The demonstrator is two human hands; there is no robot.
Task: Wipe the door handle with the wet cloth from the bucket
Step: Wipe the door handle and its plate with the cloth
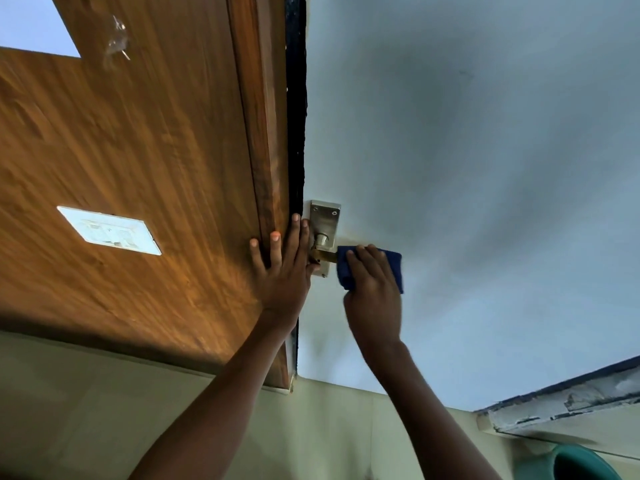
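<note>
**My cloth is on the handle**

My right hand (372, 285) is closed around the blue cloth (394, 268), and the cloth is wrapped on the door handle (325, 255). The handle is a brass bar. It sticks out sideways from its metal plate (323, 216) toward my right hand, so I think I should rub along it, side to side. My left hand (282, 271) is flat and open, fingers spread, pressing on the wooden door frame (266, 150) just beside the plate. It holds nothing.
</note>
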